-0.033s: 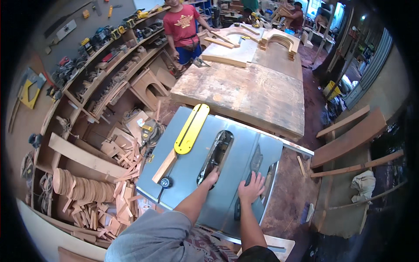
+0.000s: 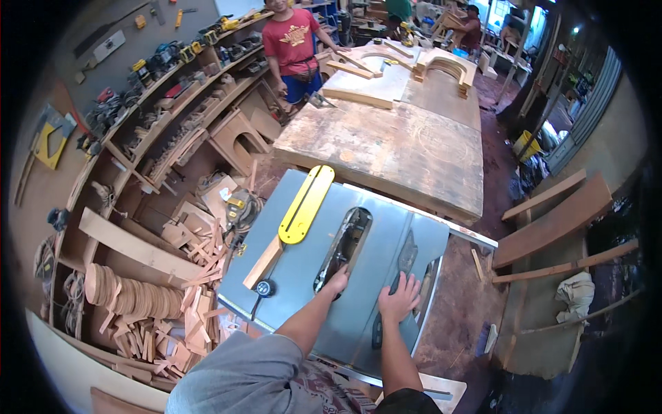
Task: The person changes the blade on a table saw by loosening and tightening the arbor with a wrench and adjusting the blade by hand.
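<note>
My left hand point(image 2: 336, 283) reaches into the long throat opening point(image 2: 350, 238) of a grey table saw point(image 2: 303, 310). Its fingers dip below the table surface and are mostly hidden among dark inner parts. My right hand point(image 2: 400, 298) lies palm down on the right side of the saw table, fingers spread. Beneath and beside it runs a long dark piece point(image 2: 407, 254) whose kind I cannot make out. A yellow throat plate point(image 2: 306, 205) with a slot rests on the table left of the opening. Below it are a wood strip point(image 2: 263, 263) and a round black knob point(image 2: 264, 289).
A large worn wooden table point(image 2: 386, 148) stands beyond the saw. A person in a red shirt point(image 2: 293, 45) is at its far left. Wood offcuts point(image 2: 158, 341) and tool shelves point(image 2: 165, 103) fill the left; curved boards point(image 2: 555, 221) lean at the right.
The whole view has shifted very slightly. Both hands keep their places on the saw.
</note>
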Demonstrator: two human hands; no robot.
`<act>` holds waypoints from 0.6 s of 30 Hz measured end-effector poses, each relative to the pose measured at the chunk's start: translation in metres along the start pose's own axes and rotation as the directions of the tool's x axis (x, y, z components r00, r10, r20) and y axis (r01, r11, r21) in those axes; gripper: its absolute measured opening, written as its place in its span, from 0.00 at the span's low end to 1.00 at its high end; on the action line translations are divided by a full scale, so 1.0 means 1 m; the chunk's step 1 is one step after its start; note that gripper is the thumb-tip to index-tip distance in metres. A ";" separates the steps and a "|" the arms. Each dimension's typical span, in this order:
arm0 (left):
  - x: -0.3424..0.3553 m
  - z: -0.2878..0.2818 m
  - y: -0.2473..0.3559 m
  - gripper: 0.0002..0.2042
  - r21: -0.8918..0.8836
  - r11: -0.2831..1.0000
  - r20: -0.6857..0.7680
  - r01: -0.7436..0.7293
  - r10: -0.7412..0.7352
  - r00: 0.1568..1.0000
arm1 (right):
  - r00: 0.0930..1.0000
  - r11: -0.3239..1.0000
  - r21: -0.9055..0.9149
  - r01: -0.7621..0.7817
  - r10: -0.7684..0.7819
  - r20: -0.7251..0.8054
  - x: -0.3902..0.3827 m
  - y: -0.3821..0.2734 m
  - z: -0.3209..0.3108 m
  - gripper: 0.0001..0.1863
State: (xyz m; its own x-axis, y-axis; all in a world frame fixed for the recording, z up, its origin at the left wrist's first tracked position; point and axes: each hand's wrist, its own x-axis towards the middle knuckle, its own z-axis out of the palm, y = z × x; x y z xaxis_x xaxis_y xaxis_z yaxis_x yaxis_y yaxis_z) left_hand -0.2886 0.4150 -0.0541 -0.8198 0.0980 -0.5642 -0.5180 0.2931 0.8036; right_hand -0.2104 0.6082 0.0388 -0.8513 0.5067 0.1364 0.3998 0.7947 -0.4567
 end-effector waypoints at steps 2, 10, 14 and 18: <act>-0.011 -0.013 0.009 0.29 0.009 1.000 0.005 0.000 0.000 1.000 | 1.000 0.999 0.024 0.025 -0.025 0.009 -0.002 -0.005 0.001 0.35; -0.008 -0.009 0.000 0.28 0.124 0.992 -0.021 -0.002 0.004 1.000 | 0.999 1.000 0.001 0.020 -0.021 0.027 -0.006 0.000 0.000 0.36; 0.009 -0.025 -0.022 0.25 0.012 1.000 -0.030 -0.009 0.010 1.000 | 0.999 0.998 0.037 0.049 -0.050 0.012 -0.005 -0.017 -0.001 0.36; 0.004 0.003 -0.013 0.24 0.067 0.998 -0.098 -0.008 0.015 0.995 | 1.000 1.000 -0.024 0.018 -0.018 -0.007 -0.003 0.003 -0.004 0.36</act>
State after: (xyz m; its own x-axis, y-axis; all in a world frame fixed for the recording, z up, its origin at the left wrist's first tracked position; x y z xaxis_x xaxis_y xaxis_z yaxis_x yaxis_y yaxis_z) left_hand -0.2848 0.4149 -0.0676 -0.8474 0.0089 -0.5309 -0.4936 0.3556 0.7937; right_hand -0.2052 0.6101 0.0404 -0.8559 0.4947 0.1507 0.3929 0.8114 -0.4327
